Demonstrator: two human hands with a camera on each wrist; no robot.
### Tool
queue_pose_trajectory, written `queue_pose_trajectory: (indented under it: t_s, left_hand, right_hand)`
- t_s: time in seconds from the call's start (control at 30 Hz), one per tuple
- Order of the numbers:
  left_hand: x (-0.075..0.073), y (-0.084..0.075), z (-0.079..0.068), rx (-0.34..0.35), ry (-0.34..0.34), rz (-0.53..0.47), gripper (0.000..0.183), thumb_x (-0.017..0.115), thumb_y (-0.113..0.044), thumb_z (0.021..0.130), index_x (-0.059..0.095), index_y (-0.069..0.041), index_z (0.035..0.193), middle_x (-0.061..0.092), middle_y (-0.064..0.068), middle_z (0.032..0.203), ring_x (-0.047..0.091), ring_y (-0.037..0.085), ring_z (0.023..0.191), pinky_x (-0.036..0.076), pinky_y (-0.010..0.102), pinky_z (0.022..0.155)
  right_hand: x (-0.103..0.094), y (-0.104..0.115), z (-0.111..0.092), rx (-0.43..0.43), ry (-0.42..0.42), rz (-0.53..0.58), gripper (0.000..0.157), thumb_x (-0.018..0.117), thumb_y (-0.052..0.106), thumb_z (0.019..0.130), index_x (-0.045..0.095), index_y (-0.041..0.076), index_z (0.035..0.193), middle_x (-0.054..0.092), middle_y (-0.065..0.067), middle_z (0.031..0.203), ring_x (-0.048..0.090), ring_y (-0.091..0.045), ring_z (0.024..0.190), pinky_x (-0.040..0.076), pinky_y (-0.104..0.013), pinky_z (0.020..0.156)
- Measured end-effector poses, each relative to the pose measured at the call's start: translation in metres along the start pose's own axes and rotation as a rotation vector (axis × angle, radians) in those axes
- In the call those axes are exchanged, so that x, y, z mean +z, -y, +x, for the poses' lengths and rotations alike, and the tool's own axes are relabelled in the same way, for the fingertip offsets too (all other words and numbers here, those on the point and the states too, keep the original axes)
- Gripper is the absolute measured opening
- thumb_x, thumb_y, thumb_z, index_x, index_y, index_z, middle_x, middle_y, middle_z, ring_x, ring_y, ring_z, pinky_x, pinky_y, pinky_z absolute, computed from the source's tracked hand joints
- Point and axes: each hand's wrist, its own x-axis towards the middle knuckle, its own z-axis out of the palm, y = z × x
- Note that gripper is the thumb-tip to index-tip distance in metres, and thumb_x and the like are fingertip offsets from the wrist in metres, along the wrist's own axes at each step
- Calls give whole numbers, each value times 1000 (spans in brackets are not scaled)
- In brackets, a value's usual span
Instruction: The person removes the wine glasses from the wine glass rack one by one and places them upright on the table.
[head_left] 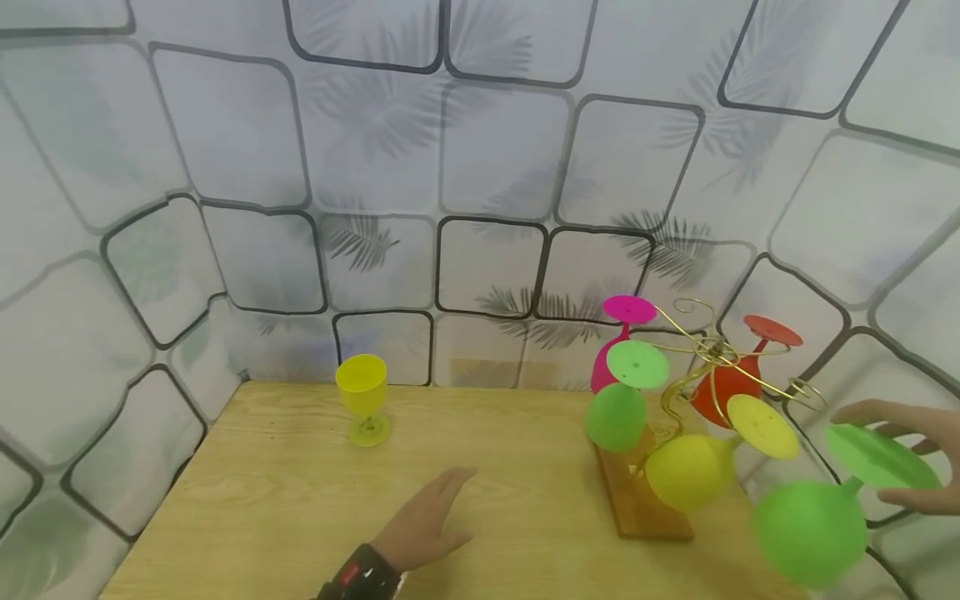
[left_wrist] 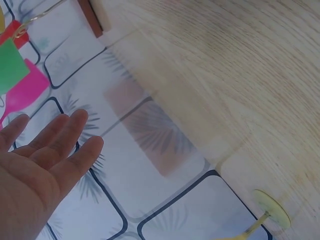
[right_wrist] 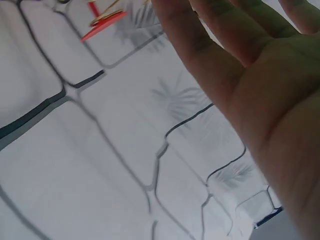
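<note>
My right hand (head_left: pixel 918 450) is at the right edge of the head view, fingers over and thumb under the round foot of a green goblet (head_left: pixel 810 533) that hangs bowl down. In the right wrist view the palm (right_wrist: pixel 285 95) shows, but the fingertips and goblet lie out of frame. Beside it stands a gold wire rack (head_left: pixel 708 350) on a wooden base (head_left: pixel 652 508). Upside down on it are pink (head_left: pixel 628 310), green (head_left: pixel 617 417), yellow (head_left: pixel 690 471) and red (head_left: pixel 723 387) goblets. Over the table, my left hand (head_left: pixel 423 521) holds nothing, its fingers extended.
An upright yellow goblet (head_left: pixel 362 387) stands at the back left of the light wooden table (head_left: pixel 285 500). Patterned pale sheeting (head_left: pixel 495 158) rises behind the table and along both sides. One looped rack arm (head_left: pixel 806 396) reaches toward the right hand.
</note>
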Motion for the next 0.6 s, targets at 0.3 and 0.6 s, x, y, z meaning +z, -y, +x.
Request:
queue_pose_trajectory:
  t_s: [0.3,0.6]
  left_hand:
    - [-4,-2,-1,1,-13,21,78,71,-30,80,31,-13,144,43,7,144,48,25,127,43,44,105]
    - [0,5,-9,-42,-14,-6,75,71,-27,79,34,-12,143,45,9,142,49,27,127,44,47,103]
  right_hand:
    - [-22,109,44,-504,-170,10,82,86,34,61,48,23,132,55,16,123,52,5,92,49,-14,65]
    - [-41,218,121,-520,-127,96,57,76,39,75,51,30,126,61,15,111,55,-4,89,52,-23,73]
